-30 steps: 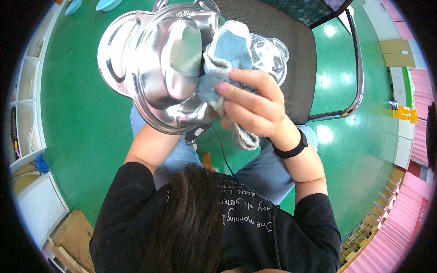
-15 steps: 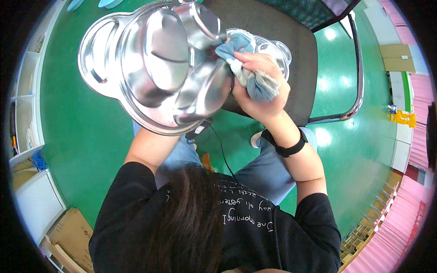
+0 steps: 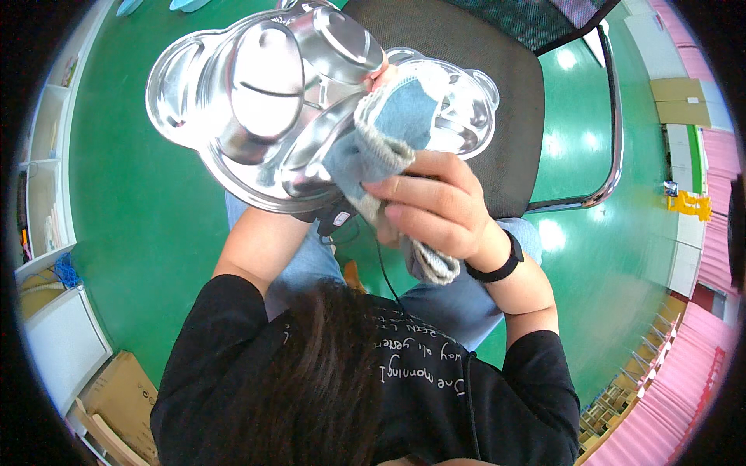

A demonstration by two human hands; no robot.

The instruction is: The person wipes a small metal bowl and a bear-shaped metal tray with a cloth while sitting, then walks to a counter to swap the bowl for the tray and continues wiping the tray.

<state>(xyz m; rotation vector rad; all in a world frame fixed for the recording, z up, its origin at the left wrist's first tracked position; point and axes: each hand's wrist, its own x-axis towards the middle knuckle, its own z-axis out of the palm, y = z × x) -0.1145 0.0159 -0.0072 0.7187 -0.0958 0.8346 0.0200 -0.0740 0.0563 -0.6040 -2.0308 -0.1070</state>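
A shiny divided metal plate point(image 3: 268, 85) with a lobed outline hangs tilted over the floor and the near part of the chair. My left hand point(image 3: 381, 74) grips it from behind; only fingertips show at its right edge, the rest being hidden by the plate. In my right hand point(image 3: 439, 203) a blue-grey cloth point(image 3: 404, 113) is pinched between the fingers, and it lies against the plate's lower right rim. Behind the cloth, a second metal plate point(image 3: 470, 105) of similar shape rests on the chair seat point(image 3: 513, 147), partly covered.
The dark chair has a mesh back point(image 3: 536, 19) and a bent chrome leg frame point(image 3: 614, 155). A black device with a cable point(image 3: 381, 268) hangs near my legs. White shelves point(image 3: 50, 124) line the left, a cardboard box point(image 3: 120, 396) below them. Pink curtains point(image 3: 660, 396) run along the right.
My right hand has moved down toward me with the cloth, from the plate's inner side to its lower rim. The cloth is more spread out. The held plate has shifted slightly up and tilted.
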